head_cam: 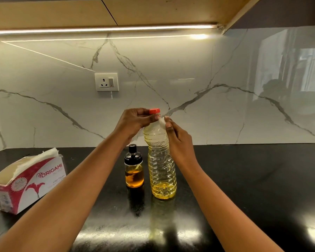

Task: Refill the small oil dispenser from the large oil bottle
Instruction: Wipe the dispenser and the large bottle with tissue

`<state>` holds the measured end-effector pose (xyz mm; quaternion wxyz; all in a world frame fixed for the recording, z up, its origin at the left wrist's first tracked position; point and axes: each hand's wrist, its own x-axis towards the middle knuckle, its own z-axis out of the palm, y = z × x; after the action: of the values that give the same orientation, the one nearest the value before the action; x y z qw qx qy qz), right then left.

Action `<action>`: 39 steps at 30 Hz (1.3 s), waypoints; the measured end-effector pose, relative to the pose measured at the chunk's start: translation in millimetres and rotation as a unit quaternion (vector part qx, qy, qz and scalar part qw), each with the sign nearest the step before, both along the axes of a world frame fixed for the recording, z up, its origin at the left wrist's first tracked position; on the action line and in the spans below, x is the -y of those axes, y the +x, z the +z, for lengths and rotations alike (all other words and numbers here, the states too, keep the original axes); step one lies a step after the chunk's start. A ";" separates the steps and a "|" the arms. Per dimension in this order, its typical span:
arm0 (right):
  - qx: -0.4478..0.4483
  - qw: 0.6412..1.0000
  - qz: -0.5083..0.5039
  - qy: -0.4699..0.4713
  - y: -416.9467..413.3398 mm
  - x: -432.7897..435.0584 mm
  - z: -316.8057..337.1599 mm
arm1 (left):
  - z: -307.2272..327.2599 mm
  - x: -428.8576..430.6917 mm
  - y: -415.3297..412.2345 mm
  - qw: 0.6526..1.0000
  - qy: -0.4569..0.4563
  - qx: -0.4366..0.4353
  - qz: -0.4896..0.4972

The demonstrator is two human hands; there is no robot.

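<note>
The large clear plastic oil bottle (161, 166) stands upright on the black counter (244, 179), its red cap (154, 111) on and a little yellow oil at its bottom. Just left of it stands the small glass oil dispenser (134, 170) with a black lid, about half full of amber oil. My left hand (135, 120) grips the bottle's neck just under the cap. My right hand (176, 137) pinches a small white tissue piece (162, 121) against the bottle's shoulder.
An open red-and-white tissue pack (29, 180) lies at the counter's left. A marble backsplash with a wall socket (106, 82) rises behind. A wooden cabinet with a light strip hangs overhead.
</note>
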<state>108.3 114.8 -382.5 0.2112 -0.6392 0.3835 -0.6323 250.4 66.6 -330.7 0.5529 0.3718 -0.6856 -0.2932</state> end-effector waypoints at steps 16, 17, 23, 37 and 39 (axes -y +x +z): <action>-0.008 0.999 0.017 -0.051 -4.2 10.0 -19.5 | 7.8 -4.0 -6.6 0.995 0.098 -0.003 -0.025; 0.013 0.999 0.021 -0.040 -3.8 12.9 -19.9 | 7.9 -4.7 -7.4 0.995 0.101 -0.003 -0.026; 0.041 0.996 0.040 0.068 -18.9 23.9 -8.3 | 9.6 -3.5 -7.3 0.994 0.100 0.031 -0.042; 0.048 0.996 0.041 0.070 -13.6 3.6 -9.5 | 10.2 2.2 2.7 0.977 0.117 0.075 -0.161; 0.022 0.999 0.034 0.007 -10.0 -2.9 -17.6 | 8.5 5.7 6.2 0.974 0.114 0.072 -0.182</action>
<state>98.3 117.7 -400.1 0.2454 -0.6362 0.3613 -0.6360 256.6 60.8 -322.2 0.3936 0.3216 -0.7416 -0.4378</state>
